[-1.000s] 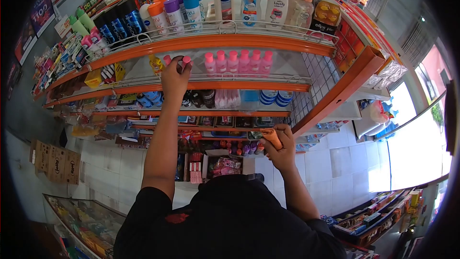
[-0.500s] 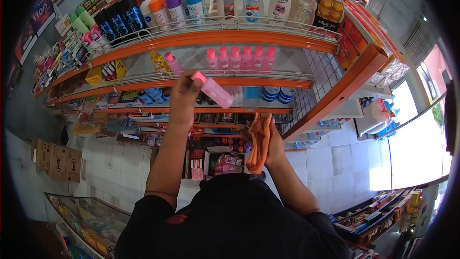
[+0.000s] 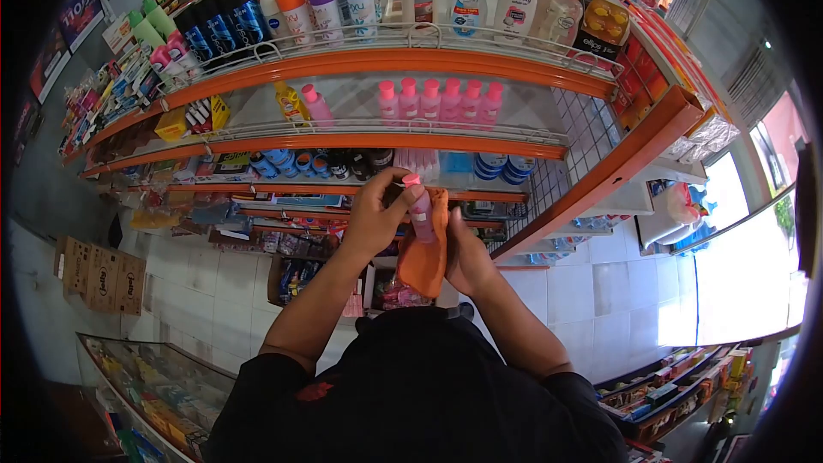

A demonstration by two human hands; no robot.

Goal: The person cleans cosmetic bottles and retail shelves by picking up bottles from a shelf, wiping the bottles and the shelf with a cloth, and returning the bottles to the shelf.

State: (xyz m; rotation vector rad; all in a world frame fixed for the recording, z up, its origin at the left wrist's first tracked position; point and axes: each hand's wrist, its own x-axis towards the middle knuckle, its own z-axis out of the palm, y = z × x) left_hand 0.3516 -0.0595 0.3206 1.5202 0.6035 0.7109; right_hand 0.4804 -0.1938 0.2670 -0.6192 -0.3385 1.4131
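My left hand (image 3: 380, 216) grips a pink bottle (image 3: 421, 210) near its cap, holding it nearly upright in front of the shelves. Against the bottle's right side and below it lies an orange cloth (image 3: 423, 267). My right hand (image 3: 467, 257) is closed on the cloth from the right; part of its fingers is hidden behind the fabric. On the shelf ahead stands a row of several similar pink bottles (image 3: 440, 105). Farther left, one more pink bottle (image 3: 316, 106) leans beside a yellow bottle (image 3: 291, 105).
Lotion bottles and deodorants (image 3: 324, 9) fill the upper shelf behind a wire rail. An orange upright post (image 3: 600, 176) slants at the right. Blue tins (image 3: 491, 168) sit on a lower shelf. Cartons (image 3: 101, 279) stand on the floor at left, and a glass case (image 3: 154, 386) is behind-left.
My left hand has brought the pink bottle down and right, turning it more upright against the cloth. My right hand has shifted slightly left, and the cloth is spread wider.
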